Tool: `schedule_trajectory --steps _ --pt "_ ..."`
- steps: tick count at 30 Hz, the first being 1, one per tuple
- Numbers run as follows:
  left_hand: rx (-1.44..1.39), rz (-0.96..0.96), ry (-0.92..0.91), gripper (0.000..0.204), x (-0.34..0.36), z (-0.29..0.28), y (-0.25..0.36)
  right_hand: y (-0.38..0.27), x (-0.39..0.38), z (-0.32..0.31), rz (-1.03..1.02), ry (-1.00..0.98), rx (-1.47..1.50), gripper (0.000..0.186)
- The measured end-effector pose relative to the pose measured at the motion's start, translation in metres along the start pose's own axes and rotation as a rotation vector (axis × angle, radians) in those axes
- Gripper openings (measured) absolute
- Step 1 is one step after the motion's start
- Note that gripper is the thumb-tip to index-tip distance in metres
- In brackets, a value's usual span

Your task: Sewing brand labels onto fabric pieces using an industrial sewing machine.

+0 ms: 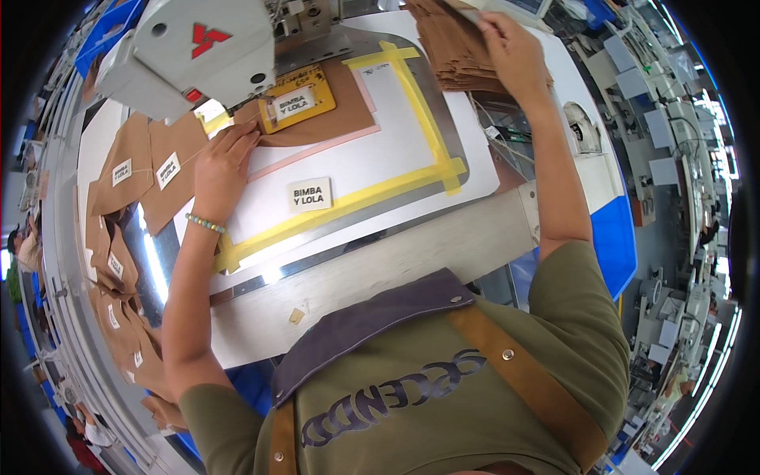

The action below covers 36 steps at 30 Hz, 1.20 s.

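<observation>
At the sewing machine's head, my left hand (224, 165) has its fingers drawn together at the left edge of a brown piece (356, 99), which looks like fabric or leather. On that piece lies a yellow template (321, 99) with a white label (293, 104) showing in its window. Farther right, my right hand (513, 54) reaches up to a stack of brown pieces (451, 55) and pinches the edge of a top one. A loose white label (309, 195) rests on the white board (277, 198), nearer to me.
The white sewing machine head (202, 51) overhangs the work at upper left. Labelled brown pieces (170, 162), linked by thread, trail down the table's left side. Yellow tape (332, 209) borders the board. A blue bin (613, 245) stands at the right.
</observation>
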State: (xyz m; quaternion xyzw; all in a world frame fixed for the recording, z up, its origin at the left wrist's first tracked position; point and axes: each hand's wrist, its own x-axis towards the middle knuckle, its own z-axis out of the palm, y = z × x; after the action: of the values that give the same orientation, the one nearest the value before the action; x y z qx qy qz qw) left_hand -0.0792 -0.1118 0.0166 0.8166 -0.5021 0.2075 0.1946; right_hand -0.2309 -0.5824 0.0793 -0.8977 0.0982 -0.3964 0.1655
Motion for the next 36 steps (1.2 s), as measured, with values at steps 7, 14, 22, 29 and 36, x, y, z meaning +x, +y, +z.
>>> schedule_trajectory --steps 7,14,22,29,36 --pt "0.142 0.110 -0.065 0.022 -0.016 -0.017 0.000 -0.074 -0.055 0.054 -0.719 -0.376 -0.145 0.029" --pt "0.298 -0.231 -0.128 0.020 -0.076 -0.060 -0.039 -0.108 -0.060 0.088 -0.973 -0.304 0.064 0.021" --pt "0.301 -0.545 -0.358 0.020 -0.086 -0.126 -0.017 -0.155 -0.046 0.119 -1.093 -0.351 0.236 0.022" --pt "0.526 -0.511 -0.104 0.060 -0.090 -0.153 -0.137 -0.168 -0.052 0.114 -1.032 -0.383 0.280 0.023" --pt "0.464 -1.207 -0.337 0.100 -0.160 -0.128 -0.181 -0.167 -0.052 0.117 -0.931 -0.431 0.307 0.021"
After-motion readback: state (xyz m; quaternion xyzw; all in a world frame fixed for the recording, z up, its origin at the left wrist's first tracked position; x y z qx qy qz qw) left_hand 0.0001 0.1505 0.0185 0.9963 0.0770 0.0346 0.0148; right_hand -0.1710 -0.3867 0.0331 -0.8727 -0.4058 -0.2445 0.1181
